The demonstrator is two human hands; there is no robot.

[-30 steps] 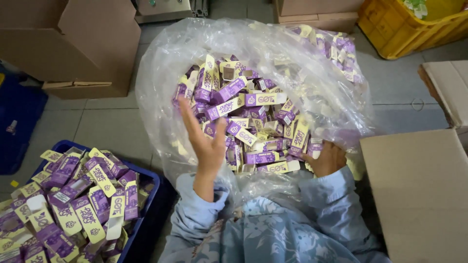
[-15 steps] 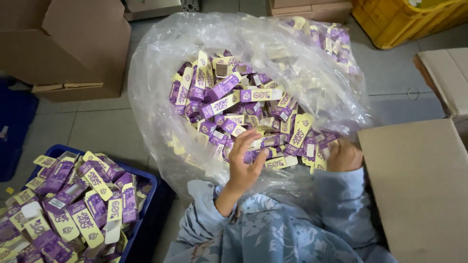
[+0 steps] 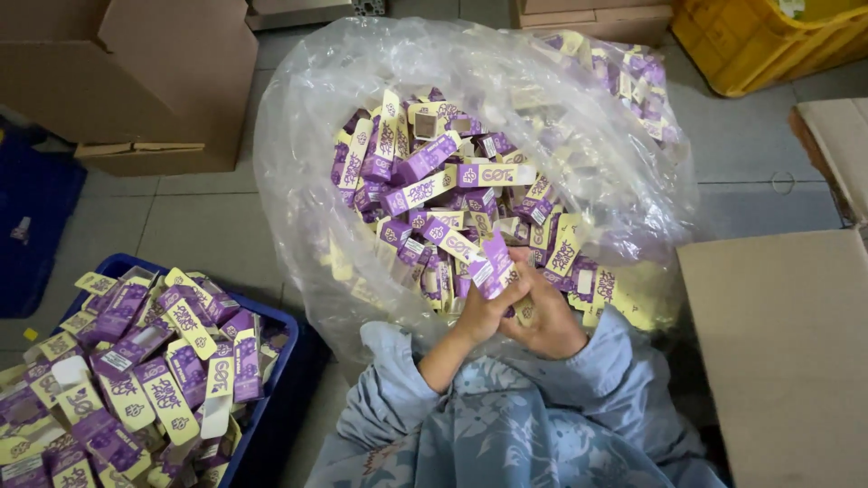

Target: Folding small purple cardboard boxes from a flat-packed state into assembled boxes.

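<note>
Hands meet at the near rim of a big clear plastic bag [image 3: 307,181], which serves as the landmark for everything around it. The left hand [image 3: 484,312] and the right hand [image 3: 547,321] press together just inside the bag's near edge, and between them they grip one small purple carton [image 3: 493,264] that stands tilted above the knuckles; the fingers [image 3: 506,287] of the left hand are clenched around its lower part, and those of the right hand curl in against the same carton from the other side. The bag is heaped with many more purple and cream cartons [image 3: 434,176], lying every way, some showing through the film at its far right wall. To the left of the bag, near the person, sits a blue crate [image 3: 280,339] piled with the same kind of cartons [image 3: 154,380], some spilling over its rim. Beyond the bag to the left stands a brown cardboard box [image 3: 172,72] with its flaps open, and a dark blue bin [image 3: 36,208] shows at the picture's left edge. To the right of the bag, close by, lies a flat cardboard sheet [image 3: 787,352], and past the bag's far right corner is a yellow plastic crate [image 3: 768,41]. Light blue flowered sleeves [image 3: 506,425] cover the forearms below the bag, over a grey tiled floor [image 3: 208,235].
</note>
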